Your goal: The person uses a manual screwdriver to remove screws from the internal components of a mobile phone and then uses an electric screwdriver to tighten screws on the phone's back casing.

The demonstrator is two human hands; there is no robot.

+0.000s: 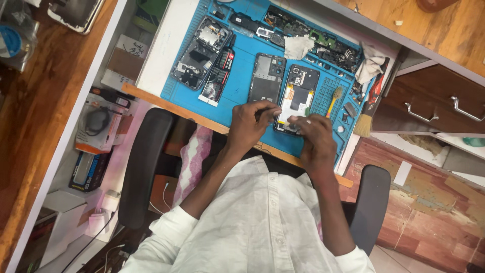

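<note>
- The opened phone (297, 101) lies on the blue mat (242, 86) on the desk (166, 45), just beside a dark back cover (267, 77).
- Left hand (251, 123): grip pinched on a thin tool, hard to make out, at the phone's lower end.
- Right hand (316, 135): rests on the phone's lower end; whether its grip is spread or pressed together cannot be told.
- A brush (368, 108) lies near the mat's edge.

Bare blue mat (241, 86) lies open mid-frame between the dismantled phone (201, 53) at upper left and the back cover (267, 77). Along the top, loose parts (323, 45) crowd the way; a brush (368, 108) blocks the right edge.
</note>
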